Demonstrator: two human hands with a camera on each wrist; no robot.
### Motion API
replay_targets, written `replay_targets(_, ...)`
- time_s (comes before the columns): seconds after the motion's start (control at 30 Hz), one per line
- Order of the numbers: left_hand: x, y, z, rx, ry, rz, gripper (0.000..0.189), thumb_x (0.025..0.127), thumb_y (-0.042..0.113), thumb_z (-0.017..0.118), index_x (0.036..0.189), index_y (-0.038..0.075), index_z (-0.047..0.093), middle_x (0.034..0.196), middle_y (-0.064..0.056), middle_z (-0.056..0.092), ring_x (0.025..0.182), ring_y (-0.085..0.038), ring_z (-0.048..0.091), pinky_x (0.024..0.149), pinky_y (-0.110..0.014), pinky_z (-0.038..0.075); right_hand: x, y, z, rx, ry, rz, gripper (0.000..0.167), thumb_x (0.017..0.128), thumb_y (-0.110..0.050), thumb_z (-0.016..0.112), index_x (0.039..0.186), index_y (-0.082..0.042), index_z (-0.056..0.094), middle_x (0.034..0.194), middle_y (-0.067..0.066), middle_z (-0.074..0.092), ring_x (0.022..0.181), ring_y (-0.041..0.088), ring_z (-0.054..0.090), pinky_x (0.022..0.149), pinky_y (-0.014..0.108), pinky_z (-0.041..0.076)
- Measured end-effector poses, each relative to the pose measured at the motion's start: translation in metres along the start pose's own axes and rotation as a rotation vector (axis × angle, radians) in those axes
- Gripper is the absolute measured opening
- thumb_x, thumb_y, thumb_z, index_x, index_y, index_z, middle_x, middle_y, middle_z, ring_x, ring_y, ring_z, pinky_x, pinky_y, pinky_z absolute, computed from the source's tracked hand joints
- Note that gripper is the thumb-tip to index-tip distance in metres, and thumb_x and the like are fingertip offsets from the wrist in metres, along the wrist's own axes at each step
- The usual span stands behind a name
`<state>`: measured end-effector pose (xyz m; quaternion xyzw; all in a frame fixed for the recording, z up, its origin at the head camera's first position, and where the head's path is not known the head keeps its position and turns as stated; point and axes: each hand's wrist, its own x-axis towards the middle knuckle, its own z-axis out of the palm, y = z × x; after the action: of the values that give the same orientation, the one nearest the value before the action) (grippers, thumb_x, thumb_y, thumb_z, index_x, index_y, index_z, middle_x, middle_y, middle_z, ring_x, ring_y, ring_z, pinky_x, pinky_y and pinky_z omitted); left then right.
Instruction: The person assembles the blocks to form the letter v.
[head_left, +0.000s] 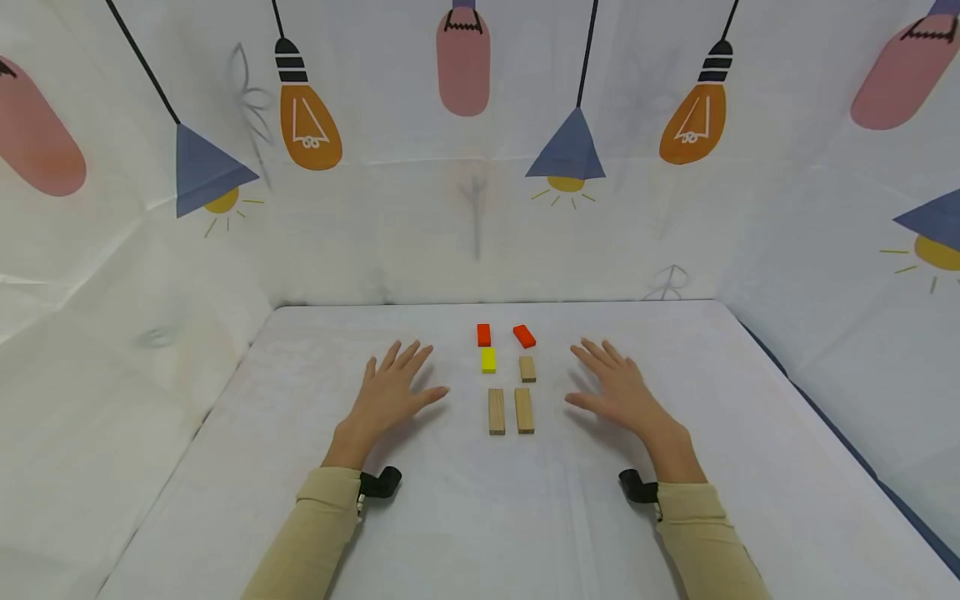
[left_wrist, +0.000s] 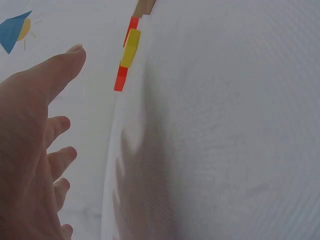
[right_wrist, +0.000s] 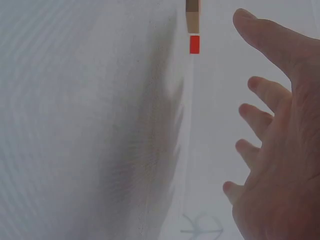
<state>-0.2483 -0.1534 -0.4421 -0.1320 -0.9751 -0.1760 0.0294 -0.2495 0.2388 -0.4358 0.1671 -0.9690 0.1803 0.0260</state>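
Observation:
Several small blocks lie in two columns at the table's middle: two red blocks (head_left: 483, 335) (head_left: 524, 337) at the back, a yellow block (head_left: 488, 360) and a short wooden block (head_left: 527, 368) in front of them, then two long wooden blocks (head_left: 496, 411) (head_left: 523, 410) side by side. My left hand (head_left: 392, 392) hovers flat with fingers spread, left of the blocks and holding nothing. My right hand (head_left: 618, 389) mirrors it on the right, fingers spread, also empty. The left wrist view shows the yellow block (left_wrist: 130, 48) beyond my thumb; the right wrist view shows a red block (right_wrist: 194, 44).
The table (head_left: 480, 517) is covered with a white cloth. White fabric walls printed with lamps and bulbs (head_left: 311, 125) enclose it at the back and both sides. Black wrist cameras (head_left: 379, 483) (head_left: 639, 487) sit by my beige sleeves.

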Motion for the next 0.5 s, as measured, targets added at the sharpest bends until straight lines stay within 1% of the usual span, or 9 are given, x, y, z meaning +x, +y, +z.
replay_targets(0.13, 0.000, 0.002, 0.001, -0.004, -0.003, 0.009, 0.086, 0.088, 0.076, 0.047, 0.157, 0.030, 0.028, 0.166, 0.000, 0.022, 0.156, -0.032, 0.009, 0.119, -0.068, 0.007, 0.001, -0.002, 0.002, 0.002, -0.001, -0.001, 0.085, 0.087, -0.051, 0.068, 0.156, -0.019, 0.031, 0.165, 0.011, 0.025, 0.153, 0.043, 0.011, 0.114, 0.074, 0.011)
replay_targets(0.33, 0.001, 0.006, 0.002, -0.004, -0.009, 0.039, 0.081, 0.088, 0.074, 0.049, 0.155, 0.030, 0.034, 0.166, 0.001, 0.025, 0.156, -0.032, 0.011, 0.119, -0.068, 0.008, 0.000, -0.007, 0.001, 0.031, -0.004, -0.040, 0.082, 0.086, -0.045, 0.072, 0.154, -0.018, 0.036, 0.163, 0.011, 0.030, 0.152, 0.044, 0.015, 0.113, 0.075, 0.014)
replay_targets(0.5, 0.002, 0.011, 0.006, -0.011, -0.008, 0.053, 0.080, 0.088, 0.073, 0.052, 0.154, 0.030, 0.037, 0.164, 0.001, 0.029, 0.156, -0.031, 0.014, 0.119, -0.067, 0.010, 0.000, -0.012, 0.002, 0.022, -0.017, -0.061, 0.080, 0.085, -0.043, 0.073, 0.153, -0.018, 0.039, 0.162, 0.010, 0.033, 0.151, 0.043, 0.019, 0.112, 0.074, 0.017)
